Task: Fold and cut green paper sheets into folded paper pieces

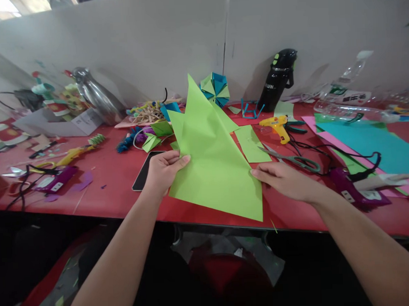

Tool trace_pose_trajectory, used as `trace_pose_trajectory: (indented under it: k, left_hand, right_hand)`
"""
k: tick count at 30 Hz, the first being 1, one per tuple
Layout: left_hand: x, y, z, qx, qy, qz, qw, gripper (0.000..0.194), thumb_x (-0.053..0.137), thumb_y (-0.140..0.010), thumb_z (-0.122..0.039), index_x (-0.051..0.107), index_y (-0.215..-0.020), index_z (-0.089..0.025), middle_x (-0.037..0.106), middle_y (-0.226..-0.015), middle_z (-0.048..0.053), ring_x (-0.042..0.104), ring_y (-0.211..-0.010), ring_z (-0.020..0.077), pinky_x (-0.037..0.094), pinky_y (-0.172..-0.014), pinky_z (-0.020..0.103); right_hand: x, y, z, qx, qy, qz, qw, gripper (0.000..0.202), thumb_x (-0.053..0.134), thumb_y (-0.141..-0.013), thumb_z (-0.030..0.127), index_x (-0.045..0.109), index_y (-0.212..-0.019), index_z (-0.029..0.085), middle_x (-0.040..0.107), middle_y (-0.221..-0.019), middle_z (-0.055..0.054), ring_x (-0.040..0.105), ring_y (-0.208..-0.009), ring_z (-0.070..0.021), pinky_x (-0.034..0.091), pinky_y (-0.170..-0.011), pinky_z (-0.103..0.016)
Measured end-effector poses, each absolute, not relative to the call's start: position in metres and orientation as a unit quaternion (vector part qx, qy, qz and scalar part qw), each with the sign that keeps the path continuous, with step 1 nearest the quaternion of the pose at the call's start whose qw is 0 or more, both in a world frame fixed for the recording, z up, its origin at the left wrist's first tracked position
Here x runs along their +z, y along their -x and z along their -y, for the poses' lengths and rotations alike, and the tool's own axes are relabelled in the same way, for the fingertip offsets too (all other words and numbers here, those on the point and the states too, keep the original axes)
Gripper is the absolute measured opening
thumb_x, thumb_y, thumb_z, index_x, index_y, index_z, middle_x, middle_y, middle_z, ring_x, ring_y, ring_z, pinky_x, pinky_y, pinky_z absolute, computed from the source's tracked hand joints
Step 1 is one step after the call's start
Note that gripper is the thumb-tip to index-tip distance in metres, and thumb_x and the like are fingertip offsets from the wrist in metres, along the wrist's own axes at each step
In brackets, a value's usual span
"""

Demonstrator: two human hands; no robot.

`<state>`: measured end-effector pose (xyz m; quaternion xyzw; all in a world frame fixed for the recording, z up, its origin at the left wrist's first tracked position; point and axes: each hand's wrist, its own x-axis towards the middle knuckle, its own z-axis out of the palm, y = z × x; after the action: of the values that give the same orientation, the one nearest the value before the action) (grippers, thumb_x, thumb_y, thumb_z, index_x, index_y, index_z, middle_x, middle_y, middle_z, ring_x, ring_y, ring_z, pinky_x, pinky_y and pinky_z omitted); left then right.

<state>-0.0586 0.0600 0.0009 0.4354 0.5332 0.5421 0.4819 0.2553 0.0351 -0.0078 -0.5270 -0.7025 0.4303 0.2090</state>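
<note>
A sheet of lime-green paper (214, 170) is held up over the front of the red table. Its upper part is creased and rises to a pointed corner. My left hand (164, 171) pinches its left edge, thumb on the near face. On the right edge, my right hand (283, 178) grips the paper between thumb and fingers. Just right of the sheet lies a smaller green paper piece (252, 143), with grey-handled scissors (304, 162) partly over it. A phone (147, 170) with a dark screen rests beside my left hand, partly covered by it.
Yellow glue gun (278, 127), black bottle (279, 80) and clear plastic bottle (352, 99) stand or lie to the right, near coloured paper sheets (378, 139). Purple power strips (57, 180) with cables lie at both sides. A steel flask (97, 94) and a white box (60, 121) stand left, before the wall.
</note>
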Motion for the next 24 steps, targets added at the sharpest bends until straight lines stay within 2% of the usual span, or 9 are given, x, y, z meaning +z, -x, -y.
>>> trace_pose_trajectory:
  k: [5, 13, 19, 22, 24]
  left_hand:
    - [0.001, 0.058, -0.061, 0.543, -0.430, -0.525, 0.495, 0.043, 0.098, -0.050, -0.038, 0.077, -0.080, -0.014, 0.080, -0.080, 0.009, 0.074, -0.067, 0.0220, 0.061, -0.063, 0.032]
    - [-0.004, 0.061, -0.064, 0.556, -0.426, -0.513, 0.496, 0.041, 0.096, -0.056, -0.038, 0.079, -0.086, -0.016, 0.080, -0.084, 0.008, 0.076, -0.070, 0.0227, 0.064, -0.071, 0.036]
    - [-0.007, 0.064, -0.066, 0.549, -0.434, -0.526, 0.483, 0.041, 0.096, -0.056, -0.038, 0.079, -0.086, -0.016, 0.081, -0.085, 0.008, 0.076, -0.074, 0.0242, 0.063, -0.066, 0.033]
    - [-0.007, 0.063, -0.066, 0.551, -0.434, -0.532, 0.475, 0.044, 0.096, -0.054, -0.040, 0.079, -0.086, -0.016, 0.080, -0.084, 0.008, 0.076, -0.075, 0.0250, 0.063, -0.067, 0.034]
    - [-0.009, 0.059, -0.064, 0.540, -0.440, -0.527, 0.487, 0.046, 0.096, -0.054, -0.042, 0.079, -0.088, -0.015, 0.080, -0.085, 0.009, 0.076, -0.074, 0.0247, 0.062, -0.067, 0.035]
  right_hand:
    - [-0.005, -0.255, -0.035, 0.413, 0.524, 0.716, 0.205, 0.046, 0.051, -0.095, 0.062, 0.054, -0.071, 0.023, 0.057, -0.069, 0.000, 0.053, -0.067, -0.0167, 0.041, -0.065, -0.033]
    - [0.000, -0.250, -0.033, 0.466, 0.514, 0.666, 0.275, 0.038, 0.060, -0.090, 0.059, 0.058, -0.079, 0.022, 0.061, -0.076, -0.002, 0.058, -0.071, -0.0170, 0.047, -0.071, -0.033]
    - [-0.001, -0.266, -0.038, 0.468, 0.517, 0.693, 0.184, 0.037, 0.059, -0.093, 0.056, 0.064, -0.079, 0.022, 0.067, -0.073, -0.001, 0.063, -0.072, -0.0182, 0.048, -0.074, -0.035]
    - [-0.001, -0.272, -0.040, 0.455, 0.534, 0.677, 0.221, 0.033, 0.068, -0.086, 0.057, 0.073, -0.096, 0.025, 0.076, -0.099, -0.004, 0.070, -0.093, -0.0235, 0.052, -0.086, -0.038]
    - [-0.002, -0.268, -0.039, 0.467, 0.538, 0.644, 0.278, 0.042, 0.074, -0.082, 0.055, 0.072, -0.114, 0.029, 0.074, -0.121, -0.006, 0.068, -0.111, -0.0266, 0.052, -0.095, -0.040]
